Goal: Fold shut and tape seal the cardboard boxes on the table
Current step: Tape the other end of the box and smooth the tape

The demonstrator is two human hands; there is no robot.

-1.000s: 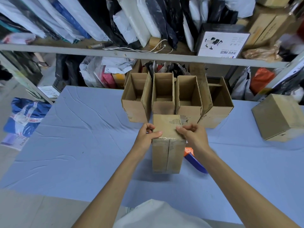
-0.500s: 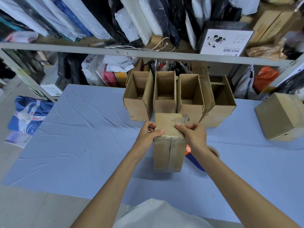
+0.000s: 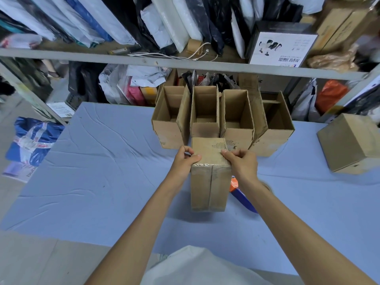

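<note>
A small cardboard box [image 3: 208, 183] stands upright mid-table, its flaps folded shut and clear tape along its near top edge and front seam. My left hand [image 3: 185, 159] grips its upper left corner, thumb on the top face. My right hand [image 3: 240, 162] holds the upper right corner, fingers curled over the top. Behind it stand several open boxes [image 3: 236, 118] in a row, flaps up. A tape dispenser [image 3: 241, 194], orange and blue, lies partly hidden behind the held box under my right forearm.
A closed cardboard box [image 3: 351, 144] sits at the table's right edge. The table has a light blue cloth [image 3: 102, 161]. A metal shelf rail [image 3: 144, 61] crosses behind the boxes, with bags and packages above and below it.
The box has shifted slightly away from me toward the open boxes, with both hands keeping their hold on its top corners.
</note>
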